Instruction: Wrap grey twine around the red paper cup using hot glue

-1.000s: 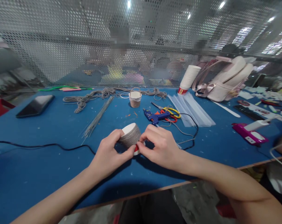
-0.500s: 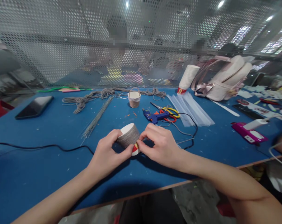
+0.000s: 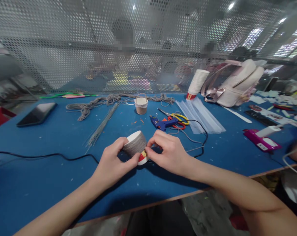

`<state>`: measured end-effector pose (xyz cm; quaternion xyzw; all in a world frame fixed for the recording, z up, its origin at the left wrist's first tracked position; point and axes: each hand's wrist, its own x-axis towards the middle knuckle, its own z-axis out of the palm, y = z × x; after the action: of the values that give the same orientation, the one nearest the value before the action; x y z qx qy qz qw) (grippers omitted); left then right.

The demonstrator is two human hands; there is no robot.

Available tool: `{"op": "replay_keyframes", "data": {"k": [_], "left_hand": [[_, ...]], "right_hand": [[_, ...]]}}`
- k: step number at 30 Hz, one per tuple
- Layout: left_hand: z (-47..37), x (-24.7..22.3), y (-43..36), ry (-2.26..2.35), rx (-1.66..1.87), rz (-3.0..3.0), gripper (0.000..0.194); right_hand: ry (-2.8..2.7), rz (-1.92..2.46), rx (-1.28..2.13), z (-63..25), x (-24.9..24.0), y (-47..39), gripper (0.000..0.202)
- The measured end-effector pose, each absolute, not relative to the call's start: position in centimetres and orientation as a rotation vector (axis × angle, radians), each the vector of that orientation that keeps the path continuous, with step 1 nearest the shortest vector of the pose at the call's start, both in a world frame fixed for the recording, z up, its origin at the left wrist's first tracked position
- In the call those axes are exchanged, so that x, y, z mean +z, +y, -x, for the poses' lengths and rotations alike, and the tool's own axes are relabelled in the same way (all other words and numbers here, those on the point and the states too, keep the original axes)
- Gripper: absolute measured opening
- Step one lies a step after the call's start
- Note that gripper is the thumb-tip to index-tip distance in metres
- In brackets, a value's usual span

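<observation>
on my feed, the fingers of the left hand (image 3: 114, 159) curve around a paper cup (image 3: 135, 146), thumb along its near side, holding it tilted with the mouth up and to the left; grey cord is wound around its upper part. the red band (image 3: 141, 158) below lies between the left thumb and the right hand (image 3: 171, 152), whose thumb and forefinger nearly meet at the cup's right side; i cannot tell whether they pinch anything. since the frame a second ago, the two thumb tips have drawn slightly apart, and a yellow patch on the band now shows there. beyond, on the blue worktop (image 3: 52, 183), i see a glue gun (image 3: 165, 123) beside scissors (image 3: 170, 114), then a small bucket (image 3: 141, 107) before loose cord (image 3: 89, 106).
</observation>
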<state>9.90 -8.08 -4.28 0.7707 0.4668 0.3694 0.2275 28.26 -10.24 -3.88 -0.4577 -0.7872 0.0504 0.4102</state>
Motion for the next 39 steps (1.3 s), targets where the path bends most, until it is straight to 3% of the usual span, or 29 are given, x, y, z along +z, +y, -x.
{"op": "replay_keyframes", "data": {"k": [39], "left_hand": [[-9.18,-4.7,-7.63,1.107,1.086,-2.128,0.012]], "right_hand": [[-1.846,1.189,0.544,-28.82,-3.86,-9.53,0.01]]}}
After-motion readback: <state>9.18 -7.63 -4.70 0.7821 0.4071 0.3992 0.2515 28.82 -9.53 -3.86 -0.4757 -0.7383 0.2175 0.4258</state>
